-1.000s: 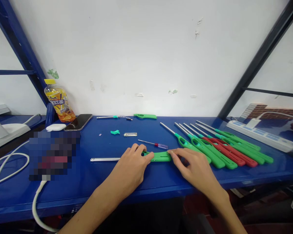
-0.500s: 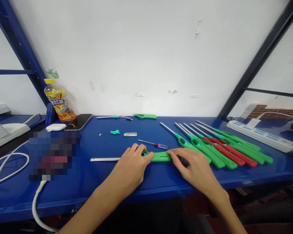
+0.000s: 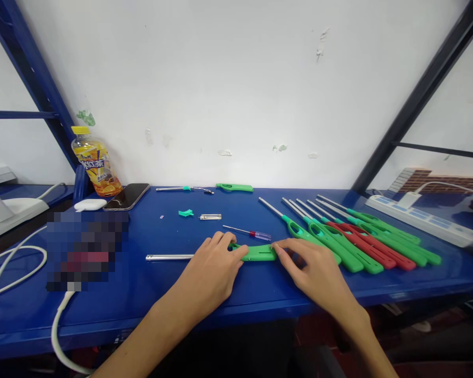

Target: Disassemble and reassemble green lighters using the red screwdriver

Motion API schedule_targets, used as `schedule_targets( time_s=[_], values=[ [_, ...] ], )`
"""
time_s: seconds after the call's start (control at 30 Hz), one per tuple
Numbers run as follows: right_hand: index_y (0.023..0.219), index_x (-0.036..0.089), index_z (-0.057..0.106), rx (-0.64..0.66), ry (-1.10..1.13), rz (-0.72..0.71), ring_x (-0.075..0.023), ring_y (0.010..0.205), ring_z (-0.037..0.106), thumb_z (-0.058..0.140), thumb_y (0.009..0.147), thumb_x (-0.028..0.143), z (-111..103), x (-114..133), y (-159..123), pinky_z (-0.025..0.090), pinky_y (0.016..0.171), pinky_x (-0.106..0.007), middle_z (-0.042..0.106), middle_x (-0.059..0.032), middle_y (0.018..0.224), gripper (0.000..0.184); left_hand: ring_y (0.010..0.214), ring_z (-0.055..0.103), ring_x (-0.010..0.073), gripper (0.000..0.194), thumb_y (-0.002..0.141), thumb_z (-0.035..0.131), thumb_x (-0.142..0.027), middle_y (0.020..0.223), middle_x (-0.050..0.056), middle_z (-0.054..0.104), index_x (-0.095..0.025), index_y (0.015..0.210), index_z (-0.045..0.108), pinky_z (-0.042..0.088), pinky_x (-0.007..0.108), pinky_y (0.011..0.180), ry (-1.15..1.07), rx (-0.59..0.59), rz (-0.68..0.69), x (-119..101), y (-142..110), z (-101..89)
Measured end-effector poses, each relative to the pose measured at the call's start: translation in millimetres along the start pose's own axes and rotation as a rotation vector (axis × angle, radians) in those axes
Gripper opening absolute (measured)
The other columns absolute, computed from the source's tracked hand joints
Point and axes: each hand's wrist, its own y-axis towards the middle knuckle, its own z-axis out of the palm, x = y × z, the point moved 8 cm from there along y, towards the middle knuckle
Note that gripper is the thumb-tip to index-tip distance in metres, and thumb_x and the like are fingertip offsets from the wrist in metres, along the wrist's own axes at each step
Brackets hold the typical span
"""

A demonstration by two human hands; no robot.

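i have the left hand (image 3: 216, 265) clasping the middle of a green lighter (image 3: 261, 253) on the blue table (image 3: 260, 294), while my right hand (image 3: 314, 266) pinches its handle end. just beyond it i see a screwdriver (image 3: 260, 235), then a clear tank (image 3: 212, 217), then a green casing (image 3: 238, 188) near the wall (image 3: 236, 94).

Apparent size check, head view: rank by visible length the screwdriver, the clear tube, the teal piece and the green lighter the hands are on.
1. Green lighter, though the left hand hides part of it
2. Screwdriver
3. Clear tube
4. Teal piece
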Motion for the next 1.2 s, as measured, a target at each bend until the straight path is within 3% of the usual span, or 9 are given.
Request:
schedule_targets(
  time_s=[0.17,0.4,0.8,1.0,1.2],
  values=[
    [0.102,0.027,0.076,0.002,0.004,0.011,-0.0226,0.086,0.074,0.054,0.106,0.035,0,-1,0,0.05,0.071,-0.033,0.081,-0.0012,0.101,0.023,0.11,0.06,0.0296,0.025,0.108,0.048,-0.017,0.125,0.011,0.064,-0.02,0.127,0.064,0.052,0.049,0.093,-0.012,0.007,0.035,-1,2,4.5],
    [0.108,0.028,0.077,0.005,-0.008,0.029,-0.0223,0.081,0.074,0.056,0.105,0.036,0,-3,0,0.05,0.069,-0.034,0.081,-0.0017,0.102,0.023,0.108,0.055,0.0312,0.04,0.107,0.051,-0.017,0.126,0.013,0.057,-0.018,0.147,0.051,0.052,0.048,0.091,0.015,-0.053,0.056,2,1,12.3],
    [0.103,0.03,0.074,0.036,0.067,0.083,-0.0188,0.075,0.071,0.064,0.103,0.042,5,-11,2,0.049,0.067,-0.031,0.079,0.0024,0.093,0.016,0.105,0.058,0.0289,0.039,0.103,0.05,-0.008,0.126,0.012,0.054,-0.019,0.14,0.054,0.055,0.047,0.091,-0.043,-0.048,0.077,-2,0,7.2],
    [0.129,0.034,0.072,0.133,0.185,0.139,-0.0194,0.07,0.069,0.065,0.102,0.046,9,-16,4,0.05,0.069,-0.033,0.079,0.0021,0.093,0.031,0.108,0.061,0.0279,0.047,0.099,0.049,-0.002,0.127,0.012,0.054,-0.021,0.141,0.054,0.057,0.045,0.091,-0.078,-0.108,0.128,-4,-1,7.0],
    [0.112,0.029,0.08,0.203,0.398,0.201,-0.0187,0.074,0.067,0.066,0.1,0.048,11,-19,4,0.048,0.066,-0.03,0.076,0.0008,0.084,0.027,0.107,0.063,0.0255,0.049,0.098,0.05,-0.004,0.13,0.011,0.053,-0.025,0.142,0.053,0.059,0.041,0.09,-0.093,-0.143,0.147,-4,-3,6.6]
  ],
)
